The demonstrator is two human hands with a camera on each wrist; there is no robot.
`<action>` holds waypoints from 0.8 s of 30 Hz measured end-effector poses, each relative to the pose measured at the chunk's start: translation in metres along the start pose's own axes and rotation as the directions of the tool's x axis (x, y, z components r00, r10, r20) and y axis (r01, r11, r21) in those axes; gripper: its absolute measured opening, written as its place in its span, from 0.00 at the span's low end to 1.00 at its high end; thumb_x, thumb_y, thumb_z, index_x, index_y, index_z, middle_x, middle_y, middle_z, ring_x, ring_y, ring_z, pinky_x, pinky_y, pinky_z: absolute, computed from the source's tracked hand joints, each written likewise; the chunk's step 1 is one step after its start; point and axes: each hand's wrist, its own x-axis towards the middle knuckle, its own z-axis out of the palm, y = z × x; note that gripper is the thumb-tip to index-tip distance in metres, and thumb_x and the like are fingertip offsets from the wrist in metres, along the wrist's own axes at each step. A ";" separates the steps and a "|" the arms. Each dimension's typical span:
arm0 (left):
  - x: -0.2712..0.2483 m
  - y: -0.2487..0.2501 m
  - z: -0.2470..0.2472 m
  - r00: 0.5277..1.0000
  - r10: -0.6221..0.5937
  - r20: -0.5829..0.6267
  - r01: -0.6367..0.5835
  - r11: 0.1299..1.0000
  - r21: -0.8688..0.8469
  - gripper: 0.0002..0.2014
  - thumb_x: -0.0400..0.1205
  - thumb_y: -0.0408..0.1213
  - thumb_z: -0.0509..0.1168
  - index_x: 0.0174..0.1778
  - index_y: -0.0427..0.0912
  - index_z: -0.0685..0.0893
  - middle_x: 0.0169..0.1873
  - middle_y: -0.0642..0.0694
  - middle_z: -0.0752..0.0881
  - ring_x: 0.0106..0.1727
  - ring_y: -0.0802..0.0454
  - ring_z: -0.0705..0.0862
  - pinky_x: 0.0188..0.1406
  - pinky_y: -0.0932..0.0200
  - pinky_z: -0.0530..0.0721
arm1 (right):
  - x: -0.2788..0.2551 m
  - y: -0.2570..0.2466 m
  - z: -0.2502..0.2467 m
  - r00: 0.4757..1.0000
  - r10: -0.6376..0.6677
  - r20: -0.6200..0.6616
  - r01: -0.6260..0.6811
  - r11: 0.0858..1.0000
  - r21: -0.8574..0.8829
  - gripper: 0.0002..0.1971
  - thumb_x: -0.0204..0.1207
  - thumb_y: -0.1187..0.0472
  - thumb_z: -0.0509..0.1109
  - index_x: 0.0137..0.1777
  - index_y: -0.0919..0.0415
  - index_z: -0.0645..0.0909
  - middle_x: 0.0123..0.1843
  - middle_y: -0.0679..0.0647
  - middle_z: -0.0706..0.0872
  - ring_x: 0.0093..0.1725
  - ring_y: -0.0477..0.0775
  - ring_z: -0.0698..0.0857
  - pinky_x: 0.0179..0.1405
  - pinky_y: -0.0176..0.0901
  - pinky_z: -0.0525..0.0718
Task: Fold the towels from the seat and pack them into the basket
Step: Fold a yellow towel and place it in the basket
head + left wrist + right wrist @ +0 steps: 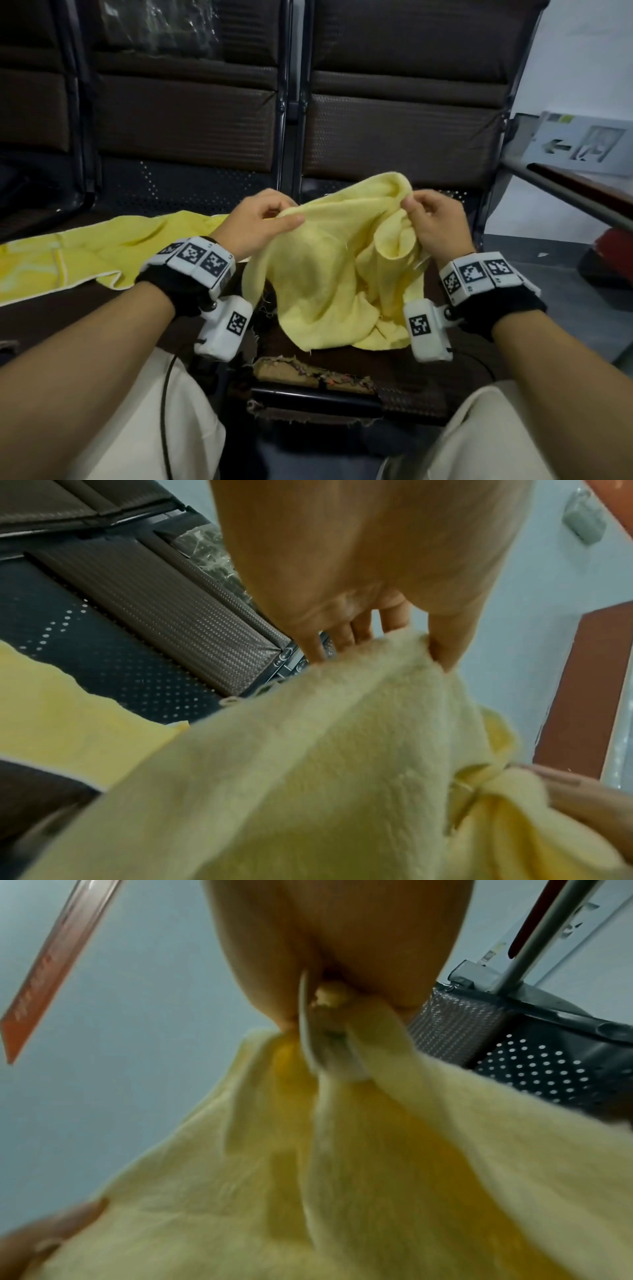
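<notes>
A pale yellow towel (pixel 329 274) hangs crumpled between both hands above the seat, its lower part sagging toward my lap. My left hand (pixel 265 222) pinches its upper left edge between thumb and fingers; the left wrist view shows the same towel (pixel 308 777) under that hand (pixel 377 631). My right hand (pixel 435 219) grips a bunched fold at the upper right; in the right wrist view the towel (pixel 342 1177) is gathered inside that hand (pixel 329 1007). A second, brighter yellow towel (pixel 85 253) lies spread flat on the seat to the left. No basket is in view.
Dark brown padded seat backs (pixel 394 137) and perforated metal seats (pixel 191 185) stand ahead. The seat's front edge (pixel 308 377) is torn, with stuffing showing. A metal rail (pixel 565 195) and a wall sign (pixel 582 144) are at the right.
</notes>
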 end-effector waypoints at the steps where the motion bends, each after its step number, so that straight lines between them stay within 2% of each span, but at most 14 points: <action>1: 0.000 0.001 0.000 1.000 -0.004 0.020 0.004 1.000 0.003 0.09 0.79 0.44 0.68 0.32 0.49 0.81 0.40 0.52 0.83 0.41 0.59 0.82 0.42 0.67 0.80 | -0.001 0.005 0.001 0.997 0.049 0.063 -0.046 0.998 -0.052 0.04 0.79 0.61 0.68 0.49 0.52 0.84 0.43 0.48 0.86 0.39 0.33 0.82 0.40 0.23 0.78; 2: -0.001 0.000 0.002 0.998 -0.023 0.054 0.020 0.999 0.043 0.11 0.80 0.44 0.67 0.33 0.47 0.79 0.35 0.50 0.81 0.36 0.57 0.80 0.38 0.64 0.78 | -0.003 0.009 0.003 0.983 0.113 0.144 -0.098 0.989 -0.106 0.06 0.79 0.61 0.69 0.52 0.53 0.84 0.46 0.50 0.86 0.42 0.39 0.83 0.45 0.30 0.81; 4: -0.004 -0.006 0.009 0.986 -0.089 0.139 0.065 0.984 0.166 0.13 0.82 0.41 0.64 0.33 0.45 0.74 0.30 0.48 0.77 0.32 0.54 0.75 0.35 0.58 0.73 | -0.008 0.014 0.007 0.932 0.222 0.288 -0.154 0.958 -0.241 0.10 0.78 0.62 0.70 0.58 0.53 0.84 0.51 0.53 0.87 0.49 0.49 0.85 0.54 0.44 0.84; 6: -0.007 -0.017 0.015 0.969 -0.152 0.193 0.102 0.964 0.247 0.13 0.81 0.36 0.66 0.32 0.46 0.72 0.29 0.49 0.77 0.31 0.53 0.74 0.34 0.57 0.71 | -0.012 0.014 0.010 0.879 0.283 0.383 -0.122 0.911 -0.393 0.12 0.79 0.62 0.68 0.60 0.50 0.83 0.55 0.54 0.86 0.53 0.51 0.84 0.51 0.42 0.82; 9: -0.010 -0.028 0.024 0.950 -0.186 0.250 0.105 0.947 0.304 0.13 0.74 0.27 0.69 0.34 0.47 0.74 0.31 0.50 0.80 0.33 0.54 0.75 0.33 0.62 0.73 | -0.017 0.009 0.013 0.781 0.351 0.517 -0.014 0.837 -0.547 0.15 0.81 0.63 0.63 0.63 0.48 0.80 0.59 0.52 0.82 0.54 0.49 0.81 0.48 0.38 0.77; 11: -0.011 -0.032 0.031 0.924 -0.213 0.317 0.096 0.933 0.347 0.14 0.72 0.23 0.70 0.35 0.48 0.76 0.35 0.53 0.83 0.38 0.56 0.79 0.38 0.65 0.77 | -0.019 0.006 0.015 0.710 0.390 0.586 0.047 0.804 -0.593 0.17 0.81 0.65 0.61 0.66 0.48 0.78 0.61 0.51 0.81 0.57 0.50 0.81 0.50 0.38 0.76; 13: -0.011 -0.036 0.036 0.877 -0.245 0.414 0.063 0.911 0.407 0.12 0.72 0.26 0.72 0.39 0.48 0.81 0.40 0.55 0.85 0.44 0.57 0.82 0.45 0.64 0.80 | -0.020 0.004 0.015 0.669 0.412 0.618 0.071 0.793 -0.605 0.16 0.81 0.65 0.61 0.64 0.49 0.80 0.60 0.51 0.82 0.59 0.50 0.81 0.51 0.38 0.76; 15: -0.012 -0.039 0.039 0.830 -0.289 0.477 0.084 0.911 0.404 0.03 0.74 0.37 0.74 0.41 0.48 0.87 0.41 0.57 0.87 0.46 0.58 0.84 0.50 0.62 0.83 | -0.019 0.004 0.015 0.665 0.412 0.623 0.091 0.783 -0.615 0.13 0.80 0.64 0.64 0.58 0.48 0.83 0.55 0.49 0.81 0.55 0.48 0.81 0.50 0.37 0.76; 17: -0.011 -0.040 0.037 0.808 -0.342 0.479 0.180 0.919 0.352 0.12 0.77 0.52 0.69 0.42 0.49 0.92 0.36 0.56 0.90 0.42 0.59 0.86 0.47 0.56 0.84 | -0.019 0.005 0.016 0.683 0.400 0.611 0.105 0.774 -0.624 0.10 0.78 0.61 0.66 0.54 0.47 0.85 0.51 0.48 0.81 0.51 0.48 0.81 0.47 0.37 0.76; 18: -0.010 -0.040 0.036 0.811 -0.362 0.460 0.224 0.918 0.328 0.16 0.77 0.56 0.66 0.40 0.50 0.93 0.34 0.56 0.90 0.41 0.60 0.86 0.46 0.56 0.84 | -0.019 0.006 0.016 0.696 0.391 0.602 0.097 0.780 -0.618 0.08 0.78 0.59 0.67 0.52 0.47 0.85 0.50 0.48 0.82 0.51 0.48 0.82 0.45 0.37 0.76; 19: -0.008 -0.041 0.035 0.825 -0.367 0.430 0.252 0.920 0.300 0.18 0.78 0.57 0.64 0.38 0.50 0.93 0.35 0.55 0.90 0.42 0.58 0.86 0.48 0.56 0.84 | -0.019 0.007 0.016 0.709 0.384 0.591 0.079 0.790 -0.608 0.07 0.78 0.56 0.67 0.51 0.48 0.85 0.50 0.48 0.83 0.50 0.48 0.82 0.44 0.36 0.75; 21: -0.006 -0.044 0.033 0.854 -0.355 0.380 0.273 0.928 0.252 0.15 0.77 0.54 0.67 0.36 0.49 0.93 0.37 0.47 0.91 0.44 0.52 0.86 0.49 0.55 0.83 | -0.021 0.006 0.017 0.724 0.390 0.569 0.034 0.804 -0.593 0.09 0.77 0.47 0.68 0.52 0.48 0.83 0.50 0.47 0.84 0.47 0.46 0.82 0.43 0.36 0.75; 23: -0.005 -0.047 0.034 0.872 -0.334 0.357 0.273 0.938 0.211 0.07 0.74 0.46 0.74 0.37 0.46 0.91 0.33 0.47 0.90 0.38 0.56 0.85 0.42 0.61 0.82 | -0.024 0.006 0.019 0.703 0.429 0.567 0.011 0.791 -0.612 0.17 0.71 0.40 0.73 0.53 0.48 0.79 0.50 0.44 0.81 0.47 0.45 0.80 0.42 0.39 0.75; 24: -0.006 -0.048 0.036 0.877 -0.329 0.350 0.273 0.941 0.200 0.07 0.71 0.41 0.77 0.40 0.44 0.89 0.30 0.49 0.87 0.34 0.58 0.83 0.39 0.63 0.81 | -0.027 0.006 0.021 0.680 0.455 0.575 0.015 0.775 -0.631 0.21 0.67 0.41 0.77 0.55 0.49 0.76 0.51 0.44 0.78 0.49 0.46 0.79 0.43 0.40 0.74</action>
